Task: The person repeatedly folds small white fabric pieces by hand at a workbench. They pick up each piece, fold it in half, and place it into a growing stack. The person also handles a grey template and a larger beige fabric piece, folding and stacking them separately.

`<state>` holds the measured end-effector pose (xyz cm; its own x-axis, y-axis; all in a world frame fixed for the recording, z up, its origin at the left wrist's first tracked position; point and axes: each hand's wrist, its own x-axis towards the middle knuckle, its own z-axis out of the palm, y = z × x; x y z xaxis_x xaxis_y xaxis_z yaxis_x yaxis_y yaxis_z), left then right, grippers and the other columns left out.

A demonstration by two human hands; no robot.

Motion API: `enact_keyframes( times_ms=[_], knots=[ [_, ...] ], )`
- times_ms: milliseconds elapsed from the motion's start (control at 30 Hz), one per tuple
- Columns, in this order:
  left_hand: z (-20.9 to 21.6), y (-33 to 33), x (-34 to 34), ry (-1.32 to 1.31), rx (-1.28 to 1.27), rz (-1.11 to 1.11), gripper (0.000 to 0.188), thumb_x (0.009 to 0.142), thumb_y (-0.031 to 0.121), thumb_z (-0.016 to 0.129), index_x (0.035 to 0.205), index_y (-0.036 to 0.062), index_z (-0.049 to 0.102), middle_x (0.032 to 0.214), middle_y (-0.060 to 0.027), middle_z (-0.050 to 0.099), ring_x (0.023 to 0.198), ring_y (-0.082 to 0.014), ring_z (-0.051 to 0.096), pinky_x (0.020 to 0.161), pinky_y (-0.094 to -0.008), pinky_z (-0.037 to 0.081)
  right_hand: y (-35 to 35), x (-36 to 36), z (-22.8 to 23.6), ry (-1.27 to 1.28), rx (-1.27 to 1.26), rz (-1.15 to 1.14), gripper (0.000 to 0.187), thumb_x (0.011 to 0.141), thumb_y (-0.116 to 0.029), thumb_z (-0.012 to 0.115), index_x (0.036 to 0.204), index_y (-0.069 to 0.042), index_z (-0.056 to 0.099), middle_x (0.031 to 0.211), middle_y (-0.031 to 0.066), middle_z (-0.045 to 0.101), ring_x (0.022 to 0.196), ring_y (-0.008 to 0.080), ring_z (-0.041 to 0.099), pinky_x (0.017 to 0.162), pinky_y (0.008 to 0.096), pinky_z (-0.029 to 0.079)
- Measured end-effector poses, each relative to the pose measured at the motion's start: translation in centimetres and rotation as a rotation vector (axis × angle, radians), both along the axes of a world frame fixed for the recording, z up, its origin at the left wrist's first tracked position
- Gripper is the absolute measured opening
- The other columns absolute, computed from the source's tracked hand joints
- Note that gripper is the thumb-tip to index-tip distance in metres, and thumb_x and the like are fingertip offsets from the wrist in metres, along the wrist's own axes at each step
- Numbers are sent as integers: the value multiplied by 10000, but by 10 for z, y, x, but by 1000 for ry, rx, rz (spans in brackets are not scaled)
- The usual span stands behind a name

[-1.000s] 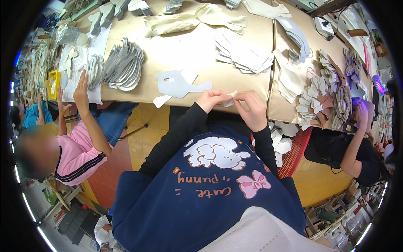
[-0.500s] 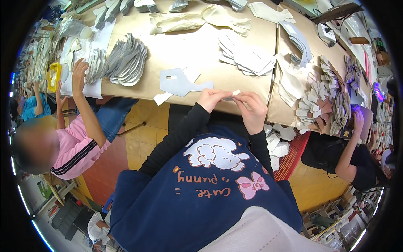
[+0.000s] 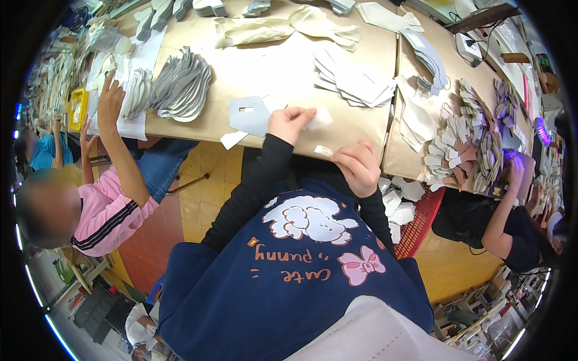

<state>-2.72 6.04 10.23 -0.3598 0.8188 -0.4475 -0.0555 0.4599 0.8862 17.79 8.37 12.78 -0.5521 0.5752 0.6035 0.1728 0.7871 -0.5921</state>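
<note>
The left hand (image 3: 292, 123) is over the desk (image 3: 253, 66), its fingers pinched together on what appears to be a blurred, see-through white slip (image 3: 320, 119), which sticks out toward three o'clock. At four o'clock from it, the right hand (image 3: 358, 167) hangs by the desk's near edge, thumb and finger gripping one end of a small cream tab (image 3: 324, 150) that points toward ten o'clock. The tab is probably held by its tip so that most of its face is left uncovered, and the gap between the hands seems to keep slip and tab from touching. At nine o'clock from the left hand lies a flat grey panel (image 3: 248, 114) with a slot, its narrow end hidden by that hand and wrist; a white piece (image 3: 233, 139) juts out under it at seven o'clock. The panel likely sits at the near edge for easy reach. Stacked white pieces (image 3: 352, 81) at two o'clock and fanned grey pieces (image 3: 183, 87) near ten o'clock lie grouped by kind, perhaps so single ones lift off readily, while limp cream pieces (image 3: 283, 30) stretch farther off at twelve. A red basket (image 3: 418, 219) stands below the desk at four o'clock from the right hand
</note>
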Motion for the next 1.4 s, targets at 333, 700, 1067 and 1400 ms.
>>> enact_keyframes(
  times_ms=[333, 700, 1067, 1400],
  knots=[
    [-35, 3, 27, 628, 307, -534, 119, 843, 204, 697, 860, 96, 743, 861, -63, 681, 816, -254, 631, 731, -351, 494, -4, 10, -15, 421, -1247, -286, 158, 896, 2, 678, 1027, 90, 666, 879, 103, 695, 758, 134, 672, 731, 236, 524],
    [-13, -11, 39, 459, 453, -224, 236, 916, 146, 661, 1141, 78, 682, 1016, -90, 683, 961, -260, 641, 832, -333, 500, -4, 8, -15, 405, -1359, -214, 151, 885, 4, 683, 1020, 70, 672, 895, 97, 694, 788, 136, 671, 756, 241, 521],
    [31, -19, 15, 366, 927, -231, 163, 688, 21, 798, 829, 91, 754, 852, -27, 708, 834, -212, 665, 766, -313, 503, -5, -4, 11, 233, -364, -142, 184, 708, 113, 749, 852, 12, 696, 883, 128, 704, 790, 223, 687, 702, 272, 543],
    [50, -24, 6, 693, 1211, -242, 221, 585, 85, 826, 787, 158, 775, 826, 21, 664, 873, -210, 607, 743, -344, 449, 2, -13, 29, 306, 13, -55, 249, 619, 37, 815, 817, -66, 705, 912, 87, 691, 804, 237, 646, 681, 342, 501]
  ],
)
